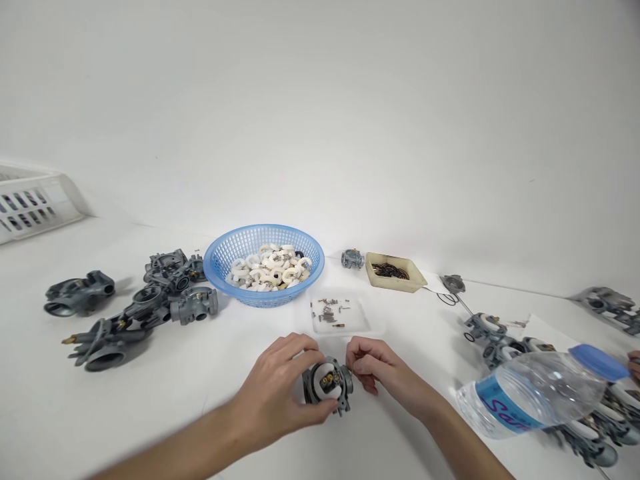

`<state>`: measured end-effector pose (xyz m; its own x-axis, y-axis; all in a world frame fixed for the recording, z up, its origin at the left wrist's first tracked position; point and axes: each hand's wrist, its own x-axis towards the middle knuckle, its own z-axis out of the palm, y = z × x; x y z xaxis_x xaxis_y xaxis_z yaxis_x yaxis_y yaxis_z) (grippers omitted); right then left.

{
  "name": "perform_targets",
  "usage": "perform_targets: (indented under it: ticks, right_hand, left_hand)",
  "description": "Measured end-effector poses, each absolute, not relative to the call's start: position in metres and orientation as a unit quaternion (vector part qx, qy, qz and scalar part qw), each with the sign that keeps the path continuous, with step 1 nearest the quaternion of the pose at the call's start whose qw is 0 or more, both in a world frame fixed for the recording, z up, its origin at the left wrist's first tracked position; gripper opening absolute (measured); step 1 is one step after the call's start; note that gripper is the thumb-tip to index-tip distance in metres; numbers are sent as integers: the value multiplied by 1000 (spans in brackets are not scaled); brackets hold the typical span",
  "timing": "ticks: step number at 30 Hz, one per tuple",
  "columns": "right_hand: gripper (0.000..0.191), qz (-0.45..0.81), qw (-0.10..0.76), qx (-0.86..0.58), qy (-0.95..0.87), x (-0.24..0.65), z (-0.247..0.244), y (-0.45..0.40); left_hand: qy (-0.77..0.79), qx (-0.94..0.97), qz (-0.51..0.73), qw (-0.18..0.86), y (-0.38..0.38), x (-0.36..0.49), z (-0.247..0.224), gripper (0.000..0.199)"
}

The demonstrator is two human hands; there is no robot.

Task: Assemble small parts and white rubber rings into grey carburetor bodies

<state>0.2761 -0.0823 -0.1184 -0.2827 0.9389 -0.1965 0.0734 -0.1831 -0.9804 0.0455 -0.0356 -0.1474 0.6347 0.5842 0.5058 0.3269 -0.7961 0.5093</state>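
A grey metal carburetor [330,381] with a white float and brass jets showing is gripped from the left by my left hand [285,383], thumb in front and fingers over the top. Against its right side are the curled, pinched fingers of my right hand [375,363]; whatever is between them is too small to make out. Just beyond both hands lies a shallow white tray [363,325] with small springs, pins and a brass piece. Behind it to the left stands a blue plastic basket [215,283] heaped with white floats [270,267].
Several grey carburetor bodies [150,303] lie at left, below a white crate [40,200]. A beige tray [400,285] of black rings and a lone carburetor [353,259] stand near the wall. At right, a water bottle [540,393] lies over more carburetors [590,443]; another person's hand [635,365] shows.
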Motion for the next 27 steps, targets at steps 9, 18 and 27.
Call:
perform_targets:
  ticks: [9, 18, 27]
  right_hand:
    - [8, 597, 362, -491, -521, 275, -122, -81]
    - [5, 607, 338, -491, -525, 279, -124, -80]
    - [7, 605, 331, -491, -532, 281, -126, -81]
  left_hand:
    - [197, 852, 460, 157, -35, 41, -139, 37]
    - [346, 647, 384, 560, -15, 35, -124, 29]
    - [273, 554, 296, 728, -2, 33, -120, 53]
